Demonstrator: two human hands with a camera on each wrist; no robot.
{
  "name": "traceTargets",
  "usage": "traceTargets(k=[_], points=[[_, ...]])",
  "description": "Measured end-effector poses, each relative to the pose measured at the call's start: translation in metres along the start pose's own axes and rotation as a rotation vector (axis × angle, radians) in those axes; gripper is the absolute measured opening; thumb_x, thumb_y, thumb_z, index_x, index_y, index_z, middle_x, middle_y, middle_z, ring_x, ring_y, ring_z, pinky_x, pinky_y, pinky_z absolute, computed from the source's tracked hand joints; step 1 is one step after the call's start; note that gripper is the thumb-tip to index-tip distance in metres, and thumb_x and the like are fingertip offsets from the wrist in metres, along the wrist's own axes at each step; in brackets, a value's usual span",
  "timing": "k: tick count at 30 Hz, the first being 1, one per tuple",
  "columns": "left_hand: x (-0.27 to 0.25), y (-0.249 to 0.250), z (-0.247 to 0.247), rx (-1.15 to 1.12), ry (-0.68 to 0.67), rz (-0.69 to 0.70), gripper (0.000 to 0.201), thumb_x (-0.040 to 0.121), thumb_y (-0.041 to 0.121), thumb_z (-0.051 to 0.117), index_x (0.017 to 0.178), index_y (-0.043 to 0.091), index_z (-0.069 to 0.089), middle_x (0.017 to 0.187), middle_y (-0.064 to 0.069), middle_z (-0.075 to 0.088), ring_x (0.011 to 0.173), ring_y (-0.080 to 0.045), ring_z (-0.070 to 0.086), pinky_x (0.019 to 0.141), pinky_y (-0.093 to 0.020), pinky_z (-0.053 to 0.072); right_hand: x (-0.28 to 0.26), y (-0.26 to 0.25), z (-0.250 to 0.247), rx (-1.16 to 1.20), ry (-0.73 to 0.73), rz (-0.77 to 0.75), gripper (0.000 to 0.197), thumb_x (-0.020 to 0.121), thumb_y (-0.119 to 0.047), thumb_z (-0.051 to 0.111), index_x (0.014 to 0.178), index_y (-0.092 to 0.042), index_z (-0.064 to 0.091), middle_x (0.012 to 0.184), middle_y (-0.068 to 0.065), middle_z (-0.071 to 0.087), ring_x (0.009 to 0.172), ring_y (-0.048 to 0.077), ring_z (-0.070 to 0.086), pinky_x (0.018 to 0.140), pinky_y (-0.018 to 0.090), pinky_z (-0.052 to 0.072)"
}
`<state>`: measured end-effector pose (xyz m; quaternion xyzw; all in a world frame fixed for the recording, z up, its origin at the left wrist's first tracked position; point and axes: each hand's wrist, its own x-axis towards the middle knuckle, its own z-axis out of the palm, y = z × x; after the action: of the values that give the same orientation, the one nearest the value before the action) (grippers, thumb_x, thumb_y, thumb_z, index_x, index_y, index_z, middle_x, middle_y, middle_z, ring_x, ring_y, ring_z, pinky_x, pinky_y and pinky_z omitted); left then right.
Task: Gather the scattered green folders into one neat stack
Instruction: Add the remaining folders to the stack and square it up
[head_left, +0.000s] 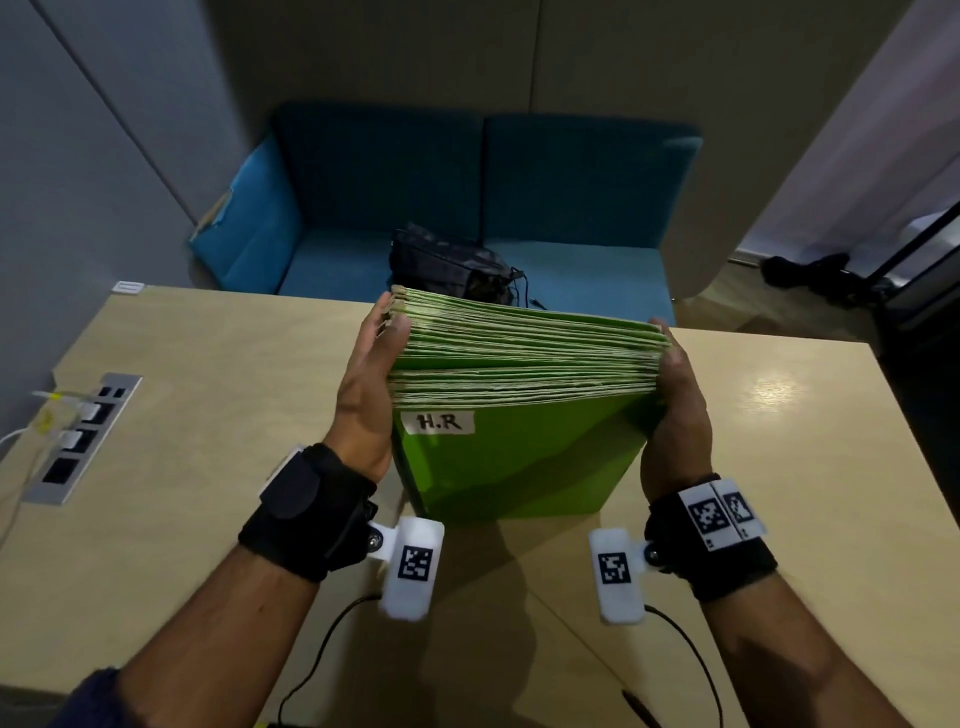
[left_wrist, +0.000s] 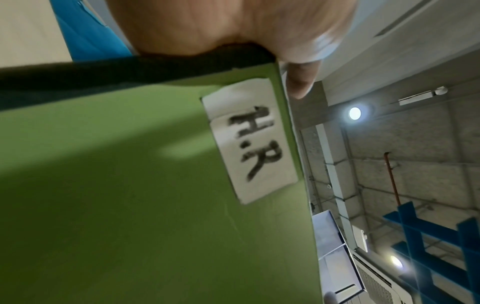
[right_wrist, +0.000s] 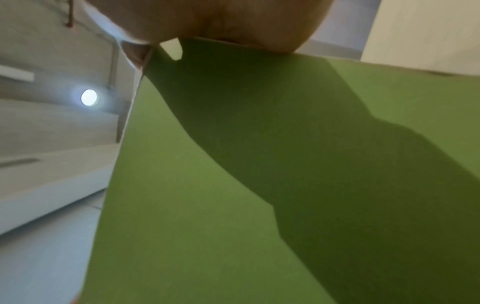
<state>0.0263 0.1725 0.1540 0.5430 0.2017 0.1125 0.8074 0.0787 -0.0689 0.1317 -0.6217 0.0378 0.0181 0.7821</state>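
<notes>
A thick stack of green folders stands on edge on the beige table, tilted, with the spines fanned a little at the top. The nearest folder carries a white label "H.R". My left hand grips the stack's left side, thumb on the near edges and fingers behind. On the stack's right side, my right hand holds it the same way. In the left wrist view the green folder cover and its label fill the frame under my palm. The right wrist view shows the cover below my right palm.
A socket panel with plugged cables is set into the table at the left. A dark pen lies near the front edge. Behind the table stands a blue sofa with a black bag on it.
</notes>
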Motion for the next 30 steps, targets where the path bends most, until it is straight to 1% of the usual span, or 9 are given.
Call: traceTargets(k=[4,7,11,16,20,22,25,27,30], points=[[-0.003,-0.002,-0.001,-0.065,-0.02,0.014,0.056,0.094,0.025,0.049,0.146,0.029,0.028,0.102,0.014,0.071,0.092,-0.011,0.07,0.066,-0.024,0.056,-0.002,-0.011,0.001,-0.041,-0.015,0.122,0.07,0.06,-0.083,0.056,0.098,-0.028,0.076,0.11,0.002,0.074,0.11,0.022,0.065,0.098,0.039,0.048],[0.001,0.004,0.0,0.002,-0.01,-0.024,0.05,0.091,0.025,0.056,0.138,0.026,0.04,0.096,0.003,0.073,0.084,-0.017,0.071,0.063,-0.029,0.057,0.005,-0.023,-0.004,-0.086,-0.088,0.192,0.046,0.088,-0.056,0.053,0.091,-0.016,0.076,0.095,0.004,0.076,0.094,0.023,0.07,0.087,0.036,0.051],[0.005,0.01,0.0,0.06,-0.009,-0.05,0.046,0.09,0.028,0.061,0.134,0.027,0.046,0.109,-0.004,0.07,0.096,-0.021,0.069,0.07,-0.033,0.056,0.017,-0.028,-0.007,-0.059,-0.077,0.212,0.025,0.092,-0.03,0.057,0.102,-0.018,0.076,0.1,0.001,0.075,0.107,0.025,0.067,0.089,0.035,0.051],[0.003,0.007,-0.003,-0.013,-0.13,-0.038,0.057,0.092,0.039,0.052,0.145,0.028,0.035,0.133,0.0,0.059,0.117,-0.021,0.06,0.088,-0.036,0.052,0.014,-0.014,0.006,0.056,-0.016,0.076,0.029,0.096,-0.028,0.048,0.12,-0.031,0.064,0.124,0.002,0.067,0.118,0.021,0.061,0.103,0.038,0.045],[0.0,-0.004,-0.011,-0.156,-0.221,0.02,0.06,0.095,0.051,0.03,0.144,0.018,0.037,0.138,-0.009,0.054,0.125,-0.027,0.053,0.101,-0.045,0.046,0.01,-0.003,0.001,0.112,-0.054,-0.014,0.053,0.093,-0.057,0.046,0.135,-0.026,0.052,0.131,0.001,0.06,0.123,0.019,0.057,0.104,0.036,0.043],[-0.002,-0.017,-0.013,-0.172,-0.224,0.025,0.077,0.083,0.066,0.039,0.143,0.017,0.04,0.137,-0.014,0.054,0.123,-0.031,0.054,0.095,-0.046,0.05,0.005,0.011,-0.004,0.019,-0.058,-0.109,0.074,0.078,-0.078,0.046,0.134,-0.03,0.05,0.135,0.003,0.058,0.127,0.02,0.053,0.106,0.034,0.041],[-0.004,-0.038,-0.014,-0.078,-0.128,-0.009,0.075,0.061,0.082,0.051,0.11,0.029,0.071,0.107,-0.004,0.073,0.099,-0.021,0.069,0.076,-0.033,0.057,0.001,0.044,-0.016,-0.226,-0.018,-0.184,0.057,0.085,-0.076,0.036,0.127,-0.042,0.052,0.121,-0.005,0.058,0.111,0.007,0.055,0.096,0.033,0.042],[-0.004,-0.046,-0.014,-0.062,-0.037,-0.024,0.065,0.075,0.078,0.028,0.088,0.038,0.077,0.092,0.005,0.076,0.086,-0.013,0.072,0.068,-0.027,0.058,0.002,0.065,-0.024,-0.35,0.002,-0.177,0.047,0.093,-0.055,0.033,0.125,-0.028,0.054,0.107,-0.01,0.054,0.092,-0.013,0.052,0.082,0.033,0.04],[0.0,-0.052,-0.013,-0.121,-0.008,-0.076,0.085,0.095,0.052,-0.005,0.076,0.041,0.077,0.082,0.008,0.076,0.077,-0.01,0.072,0.063,-0.025,0.058,0.001,0.079,-0.029,-0.348,-0.046,-0.145,0.047,0.089,-0.023,0.03,0.133,-0.009,0.042,0.12,0.001,0.051,0.089,-0.019,0.052,0.087,0.032,0.043]])
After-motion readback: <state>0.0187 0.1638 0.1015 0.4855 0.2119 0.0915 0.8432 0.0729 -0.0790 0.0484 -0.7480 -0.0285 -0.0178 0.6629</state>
